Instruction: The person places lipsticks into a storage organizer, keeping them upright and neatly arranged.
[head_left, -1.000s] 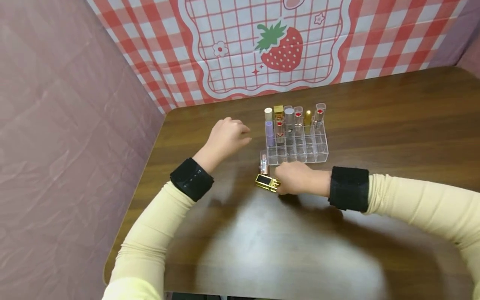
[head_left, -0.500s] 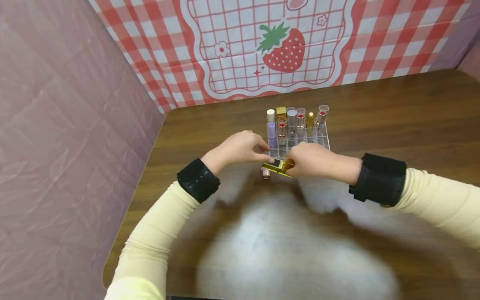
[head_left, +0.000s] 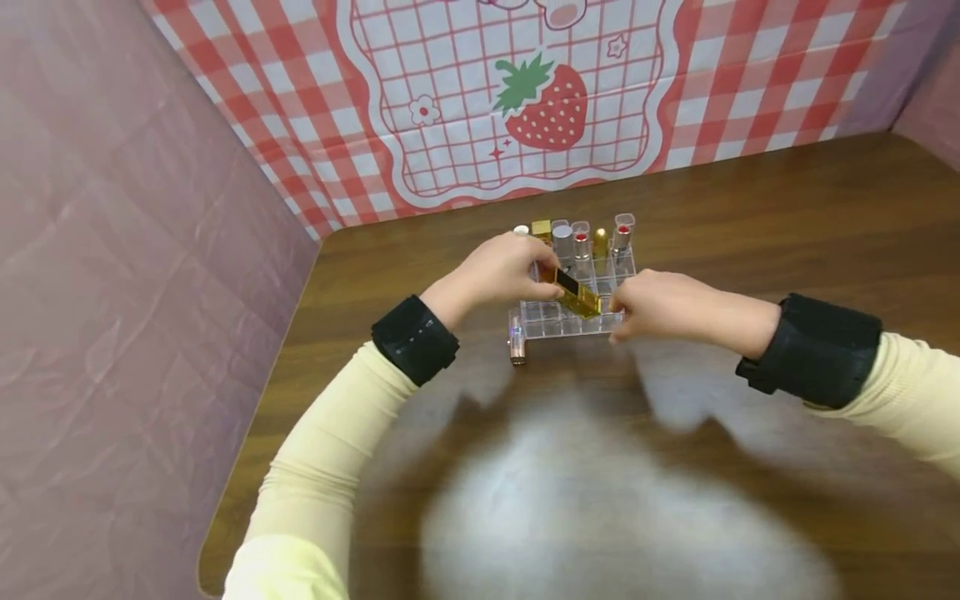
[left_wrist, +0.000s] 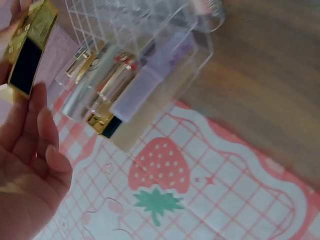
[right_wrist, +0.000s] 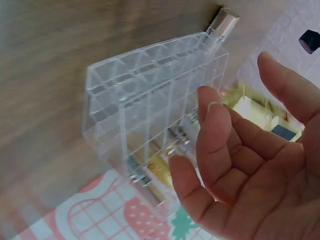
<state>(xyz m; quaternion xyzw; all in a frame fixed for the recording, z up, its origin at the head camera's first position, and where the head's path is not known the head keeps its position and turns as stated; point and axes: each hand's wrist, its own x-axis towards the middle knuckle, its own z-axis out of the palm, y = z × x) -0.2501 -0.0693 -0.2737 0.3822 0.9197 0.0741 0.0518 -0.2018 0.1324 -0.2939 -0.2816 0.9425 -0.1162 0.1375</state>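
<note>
In the head view my left hand (head_left: 506,271) pinches a gold lipstick (head_left: 581,300) with a black panel, holding it tilted above the front of a clear lipstick organizer (head_left: 573,323). The same lipstick (left_wrist: 31,47) shows at the upper left of the left wrist view, its black side by the fingers. My right hand (head_left: 663,304) hovers beside the gold end, fingers loosely bent and apart from it. The right wrist view shows nothing in that hand (right_wrist: 245,160), with gold blurred behind it. Lipsticks fill the organizer's back row, among them a silver tube (head_left: 563,240) and a gold bullet-shaped one (head_left: 600,243).
A clear and rose-coloured lipstick (head_left: 517,340) lies on the wooden table (head_left: 750,217) against the organizer's left front corner. A lilac tube (left_wrist: 137,95) stands in the organizer, hidden by my left hand in the head view. Behind hangs a checked strawberry cloth (head_left: 457,108).
The gold lipstick has been lifted from in front of the organizer to over it, passing from my right hand to my left. My right hand has let go and drawn off to the right.
</note>
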